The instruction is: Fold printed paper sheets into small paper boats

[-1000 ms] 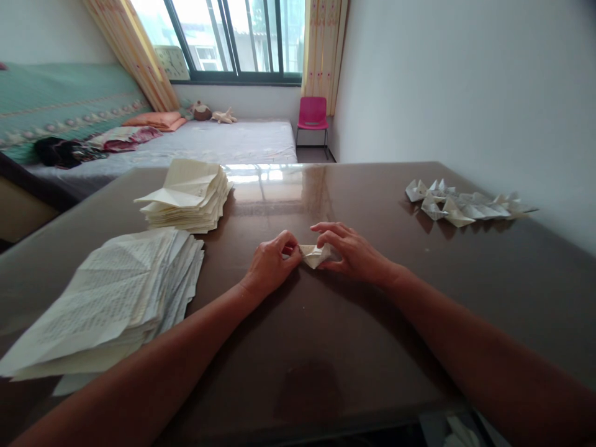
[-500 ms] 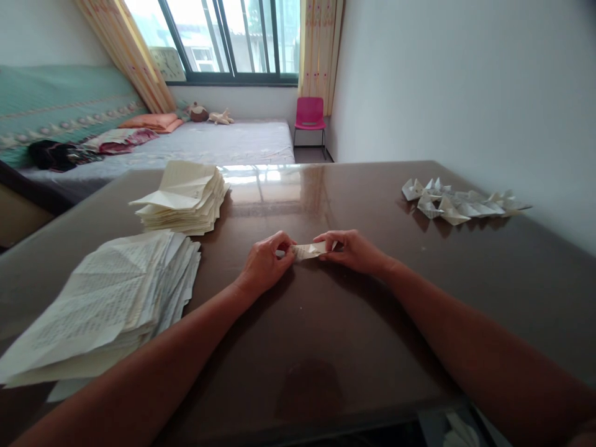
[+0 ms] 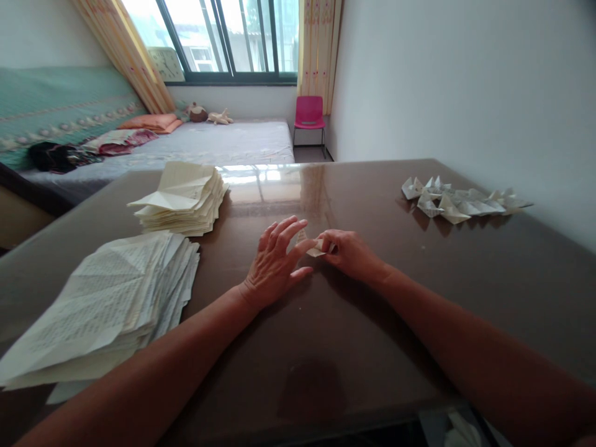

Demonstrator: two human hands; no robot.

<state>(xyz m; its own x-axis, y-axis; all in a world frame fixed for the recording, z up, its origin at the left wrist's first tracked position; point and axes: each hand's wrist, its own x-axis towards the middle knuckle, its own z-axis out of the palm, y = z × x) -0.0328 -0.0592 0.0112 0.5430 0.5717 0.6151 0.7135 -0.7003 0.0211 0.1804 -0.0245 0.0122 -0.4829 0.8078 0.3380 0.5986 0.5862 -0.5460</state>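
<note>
In the head view, your small cream folded paper piece [image 3: 317, 251] with printed marks is at the middle of the shiny brown table [image 3: 372, 354]. Make that paper the middle of a clock, with 12 o'clock toward the window [image 3: 228, 37]. Your right hand [image 3: 350, 251] is at 3 o'clock and pinches the paper's right end between thumb and fingers. Your left hand [image 3: 274, 264] is at 9 o'clock, with its fingers spread and its thumb apart from them. One left finger crosses over the paper; the fingers hide some of it, so I can't tell if it touches.

The paper should feel very light. It looks thin, so it may bend, crumple or tear if you squeeze or pull hard. The folds should make it a bit stiffer, and it could slide easily on the smooth table. Hold it softly by the ends, where the layers seem thickest, and keep off the thin points.

At 10 o'clock sits a thick pile of cream creased paper sheets [image 3: 179, 202]. Between 8 and 9 is a pile of white printed paper sheets [image 3: 112, 292]. At 2 o'clock stand white and cream pointed folded paper shapes [image 3: 451, 210].
</note>
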